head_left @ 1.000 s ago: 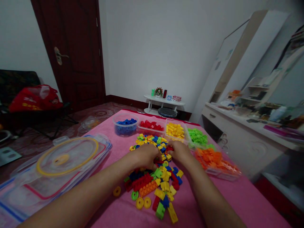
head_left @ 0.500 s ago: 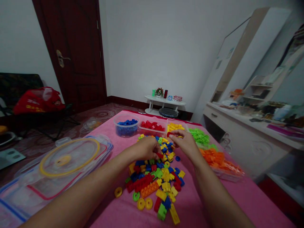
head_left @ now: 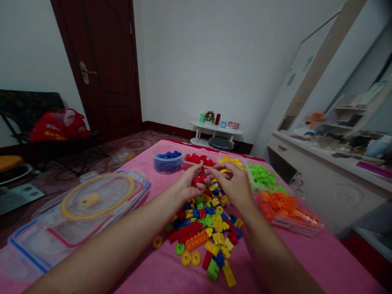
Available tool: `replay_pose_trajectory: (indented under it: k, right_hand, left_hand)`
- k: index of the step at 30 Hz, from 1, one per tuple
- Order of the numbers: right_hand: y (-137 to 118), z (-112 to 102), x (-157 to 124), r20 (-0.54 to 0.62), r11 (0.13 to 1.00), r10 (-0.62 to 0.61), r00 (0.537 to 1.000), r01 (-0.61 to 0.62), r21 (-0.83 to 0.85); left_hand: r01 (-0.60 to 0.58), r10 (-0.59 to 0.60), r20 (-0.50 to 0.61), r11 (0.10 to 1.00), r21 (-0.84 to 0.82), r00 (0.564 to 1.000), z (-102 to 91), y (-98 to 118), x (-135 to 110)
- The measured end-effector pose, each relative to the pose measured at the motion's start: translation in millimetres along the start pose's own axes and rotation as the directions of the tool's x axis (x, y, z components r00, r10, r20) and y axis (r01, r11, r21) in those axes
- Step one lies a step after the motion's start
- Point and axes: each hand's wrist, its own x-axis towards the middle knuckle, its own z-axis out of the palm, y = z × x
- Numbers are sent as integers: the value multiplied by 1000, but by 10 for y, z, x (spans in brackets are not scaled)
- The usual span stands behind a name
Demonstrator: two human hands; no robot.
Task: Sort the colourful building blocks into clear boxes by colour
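The person's left hand (head_left: 187,187) and right hand (head_left: 235,188) are bare, left forearm (head_left: 122,241) and right forearm (head_left: 269,253) bare too all the way to the frame's bottom edge, wrists plain, fingers slender, nails too blurred to tell.

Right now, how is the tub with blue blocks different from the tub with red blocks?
The blue tub is round; the red tub looks straight-sided. The blue tub looks deeper, the red tub shallower. The blue tub shows whole; the red tub is partly hidden behind the left hand, which holds red blocks. Both are clear plastic, lidless, side by side on the pink cloth.
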Motion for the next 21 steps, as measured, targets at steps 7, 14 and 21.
replay_pose_trajectory:
  k: [7, 14, 21]
  right_hand:
    - [2, 213, -191, 588, 908, 168, 791, 109, -405]
    - [-12, -17, -104, 575, 842, 146, 805, 204, -499]
    - [16, -513, -104, 691, 876, 322, 647, 74, -477]
  left_hand:
    - [-119, 117, -61, 992, -31, 991, -104, 209, -27]
    - [-103, 106, -118, 994, 36, 987, -45, 198, -35]
    - [-74, 78, -113, 996, 39, 990, -59, 171, -17]
